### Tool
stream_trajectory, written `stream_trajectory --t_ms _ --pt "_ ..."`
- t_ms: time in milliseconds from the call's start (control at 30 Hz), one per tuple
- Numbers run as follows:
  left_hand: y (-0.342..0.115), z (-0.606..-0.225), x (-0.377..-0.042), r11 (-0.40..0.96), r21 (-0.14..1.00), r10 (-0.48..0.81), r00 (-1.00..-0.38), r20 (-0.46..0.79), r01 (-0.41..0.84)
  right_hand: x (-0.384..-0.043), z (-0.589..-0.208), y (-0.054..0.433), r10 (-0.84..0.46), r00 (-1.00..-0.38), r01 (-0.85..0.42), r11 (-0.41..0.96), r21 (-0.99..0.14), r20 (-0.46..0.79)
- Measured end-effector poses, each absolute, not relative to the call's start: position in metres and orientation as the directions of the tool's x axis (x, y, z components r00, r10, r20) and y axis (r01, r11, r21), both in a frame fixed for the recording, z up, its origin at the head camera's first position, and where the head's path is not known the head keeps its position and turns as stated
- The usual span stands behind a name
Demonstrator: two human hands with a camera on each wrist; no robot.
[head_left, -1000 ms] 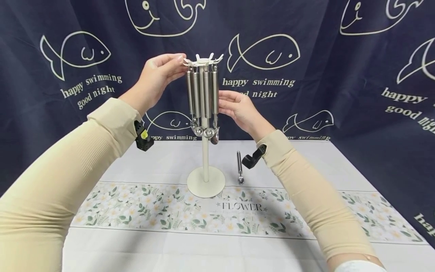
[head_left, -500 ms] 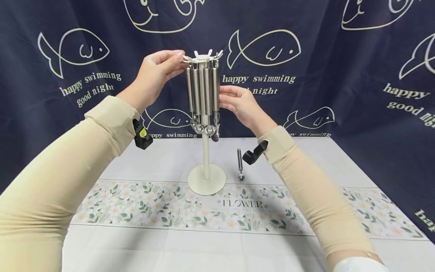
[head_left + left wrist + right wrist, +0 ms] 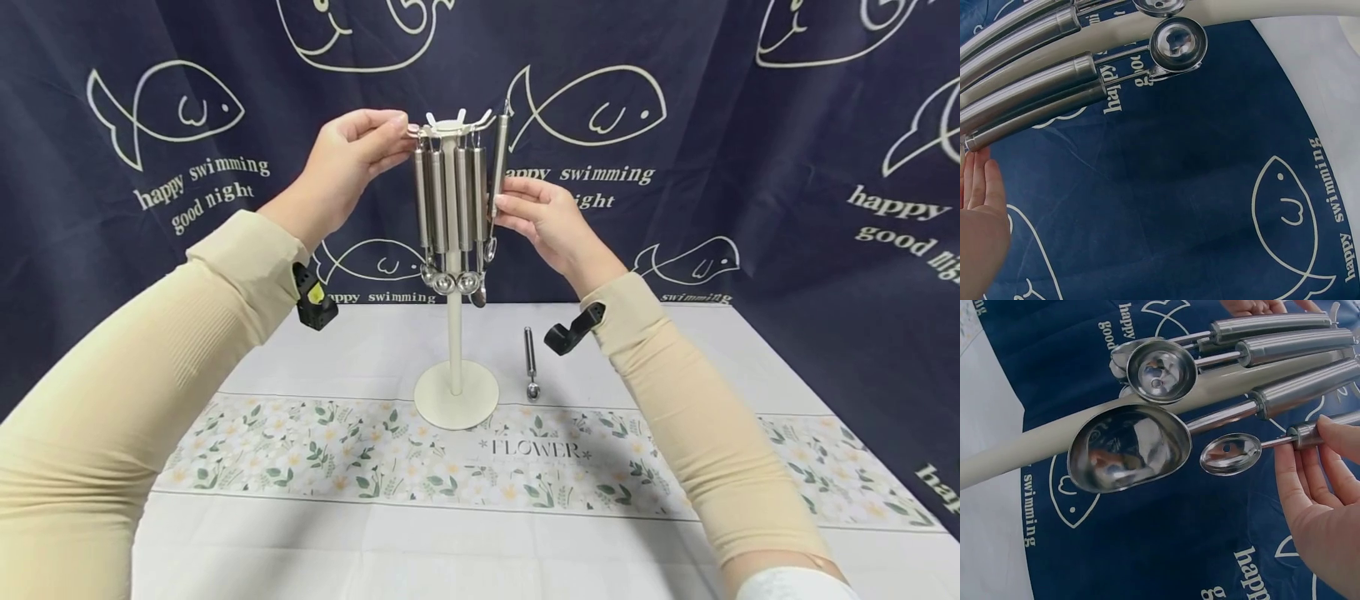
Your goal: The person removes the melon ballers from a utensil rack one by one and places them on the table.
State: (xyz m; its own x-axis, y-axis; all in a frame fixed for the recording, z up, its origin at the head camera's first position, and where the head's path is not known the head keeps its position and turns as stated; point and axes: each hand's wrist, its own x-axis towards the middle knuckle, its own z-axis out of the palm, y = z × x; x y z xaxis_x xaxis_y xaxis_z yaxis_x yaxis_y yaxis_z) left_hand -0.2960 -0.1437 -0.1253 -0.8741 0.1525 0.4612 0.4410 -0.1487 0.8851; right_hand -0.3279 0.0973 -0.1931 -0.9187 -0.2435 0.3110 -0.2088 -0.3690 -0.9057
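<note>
A cream utensil stand with a ring of hooks at its top rises in the middle of the head view. My left hand pinches a hook on the stand's left side with thumb and fingertips. Several metal scoops hang from the hooks. On the right, my right hand grips a melon baller by the lower handle, slightly tilted, its looped end above the hooks and apart from them. Its small oval bowl with a hole shows in the right wrist view, beside a larger scoop.
Another melon baller lies on the white table, right of the stand's round base. A floral runner crosses the table. A dark blue curtain with fish drawings hangs close behind.
My right hand has moved right and slightly up, bringing the melon baller out from behind the hanging scoops, clear of the hooks. My left hand stays at the stand's top.
</note>
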Motion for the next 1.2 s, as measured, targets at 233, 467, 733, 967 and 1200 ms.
stream_trajectory --t_ms 233,467,733,967,1200 --pt "-0.144 -0.125 -0.294 -0.134 0.888 0.157 -0.875 0.458 0.441 -0.329 -0.197 0.101 -0.237 -0.931 -0.184 -0.348 -0.919 0.276" --pt "-0.143 -0.123 -0.291 -0.106 0.884 0.169 -0.868 0.468 0.456 -0.332 -0.205 0.106 -0.237 -0.939 -0.174 -0.298 -0.939 0.249" --pt "-0.142 -0.122 -0.29 -0.094 0.891 0.169 -0.875 0.453 0.443 -0.334 -0.214 0.114 -0.213 -0.949 -0.165 -0.29 -0.943 0.232" --pt "-0.143 -0.121 -0.29 -0.131 0.898 0.155 -0.886 0.437 0.42 -0.334 -0.219 0.119 -0.207 -0.953 -0.156 -0.288 -0.945 0.221" --pt "-0.145 -0.123 -0.291 -0.132 0.9 0.164 -0.886 0.434 0.416 -0.336 -0.226 0.126 -0.193 -0.959 -0.149 -0.285 -0.947 0.209"
